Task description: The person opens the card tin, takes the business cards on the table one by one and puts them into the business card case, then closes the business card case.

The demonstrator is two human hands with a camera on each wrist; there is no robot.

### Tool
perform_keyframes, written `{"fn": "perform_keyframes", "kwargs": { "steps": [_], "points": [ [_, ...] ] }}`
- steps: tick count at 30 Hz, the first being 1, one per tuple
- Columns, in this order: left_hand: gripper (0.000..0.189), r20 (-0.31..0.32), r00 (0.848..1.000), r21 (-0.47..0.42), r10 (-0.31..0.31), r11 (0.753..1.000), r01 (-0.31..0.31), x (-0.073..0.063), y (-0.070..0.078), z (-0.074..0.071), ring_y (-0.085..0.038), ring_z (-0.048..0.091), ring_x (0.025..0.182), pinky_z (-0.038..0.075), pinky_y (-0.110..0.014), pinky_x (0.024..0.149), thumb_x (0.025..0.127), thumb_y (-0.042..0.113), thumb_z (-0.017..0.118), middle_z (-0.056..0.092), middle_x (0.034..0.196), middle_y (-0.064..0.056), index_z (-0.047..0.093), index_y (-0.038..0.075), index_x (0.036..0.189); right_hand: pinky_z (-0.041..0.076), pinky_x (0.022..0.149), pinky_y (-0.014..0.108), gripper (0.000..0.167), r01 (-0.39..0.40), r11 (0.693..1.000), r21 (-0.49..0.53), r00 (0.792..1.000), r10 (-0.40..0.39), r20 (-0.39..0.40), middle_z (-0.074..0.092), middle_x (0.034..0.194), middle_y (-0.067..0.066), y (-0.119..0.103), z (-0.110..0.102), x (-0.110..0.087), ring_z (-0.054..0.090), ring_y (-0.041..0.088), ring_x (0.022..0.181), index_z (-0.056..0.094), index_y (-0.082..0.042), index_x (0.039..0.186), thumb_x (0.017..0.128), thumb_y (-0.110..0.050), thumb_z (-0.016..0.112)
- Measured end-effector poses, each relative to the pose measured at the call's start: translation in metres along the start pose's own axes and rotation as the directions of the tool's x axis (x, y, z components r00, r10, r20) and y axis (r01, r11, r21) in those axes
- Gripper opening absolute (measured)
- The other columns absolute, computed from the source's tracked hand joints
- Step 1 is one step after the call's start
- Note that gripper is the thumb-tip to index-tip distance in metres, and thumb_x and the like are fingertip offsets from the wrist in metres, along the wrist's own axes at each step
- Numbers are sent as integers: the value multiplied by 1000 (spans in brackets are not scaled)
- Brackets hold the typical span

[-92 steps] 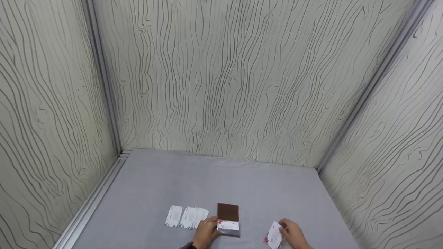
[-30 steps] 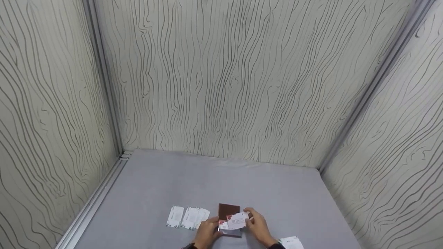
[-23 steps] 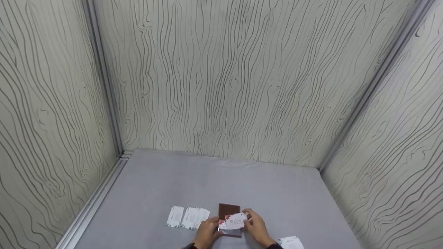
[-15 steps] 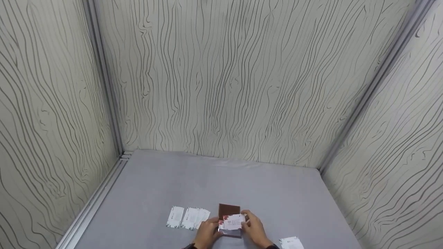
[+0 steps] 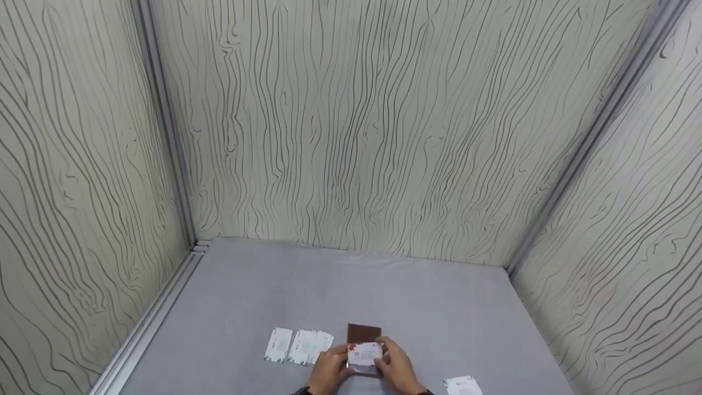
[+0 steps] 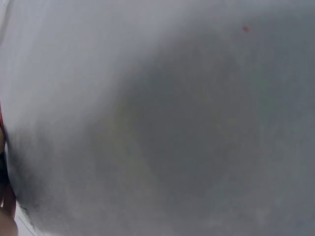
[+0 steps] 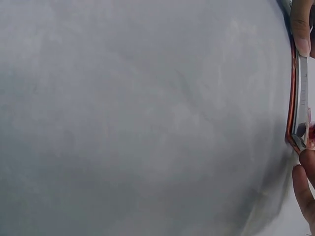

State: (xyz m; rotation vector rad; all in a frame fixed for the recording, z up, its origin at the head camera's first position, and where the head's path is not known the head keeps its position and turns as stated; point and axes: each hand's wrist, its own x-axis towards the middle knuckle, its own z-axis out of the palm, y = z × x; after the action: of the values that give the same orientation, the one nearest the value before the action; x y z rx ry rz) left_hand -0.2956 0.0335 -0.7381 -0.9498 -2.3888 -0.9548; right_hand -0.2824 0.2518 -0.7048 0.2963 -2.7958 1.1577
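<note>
A card case (image 5: 363, 332) with a brown lid lies unfolded on the grey table, its lower half shiny. My left hand (image 5: 328, 368) grips the left edge of this case. A white business card (image 5: 364, 354) with red flowers at its corner lies over the lower half. My right hand (image 5: 397, 366) holds the card by its right end, thumb in front and fingers behind. The right wrist view shows the case side-on with the card's edge (image 7: 304, 91) in it and fingers (image 7: 301, 27) at both ends. Only fingertips (image 6: 7, 211) and a sliver of case appear in the left wrist view.
Left of the case lie several white cards with green leaf corners, one apart (image 5: 278, 344) and others overlapping (image 5: 304, 346); my left hand covers part of these. More white cards (image 5: 462, 385) lie at the lower right edge. Patterned panels (image 5: 351, 137) enclose the table.
My right hand has brought the flowered card leftward from the table's right side onto the case, where it now lies straighter. The left hand has stayed on the case.
</note>
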Motion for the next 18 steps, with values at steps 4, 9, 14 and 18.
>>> {"fn": "perform_keyframes", "kwargs": {
  "steps": [4,9,14,18],
  "points": [
    [31,-22,999,-3,34,999,-34,0,1,-1,-23,67,100,52,-35,83,75,16,80,69,112,-9,75,4,103,40,59,25,41,33,999,-21,999,-34,-23,57,89,-3,3,3,-3,47,3,67,57,-4,122,84,-5,73],
    [30,-24,998,15,51,999,-51,1,0,-2,-24,67,98,53,-35,79,75,17,80,69,109,-10,75,5,102,41,60,26,41,74,995,-62,996,-77,-51,55,91,-2,5,6,-5,49,5,70,57,-3,120,84,-6,75],
    [31,7,1000,14,18,1000,-18,1,0,-2,-23,67,99,53,-35,81,77,19,79,69,110,-9,75,4,103,41,60,26,39,63,995,-75,997,-65,-34,52,95,0,6,6,-5,49,7,72,57,-2,119,84,-6,74],
    [31,48,998,18,-32,999,31,0,1,-2,-23,66,103,52,-36,84,79,20,78,68,113,-9,75,4,106,40,59,26,38,47,996,-76,999,-48,-18,51,93,-1,5,6,-5,46,4,69,56,-2,119,86,-7,73]
  ]
}}
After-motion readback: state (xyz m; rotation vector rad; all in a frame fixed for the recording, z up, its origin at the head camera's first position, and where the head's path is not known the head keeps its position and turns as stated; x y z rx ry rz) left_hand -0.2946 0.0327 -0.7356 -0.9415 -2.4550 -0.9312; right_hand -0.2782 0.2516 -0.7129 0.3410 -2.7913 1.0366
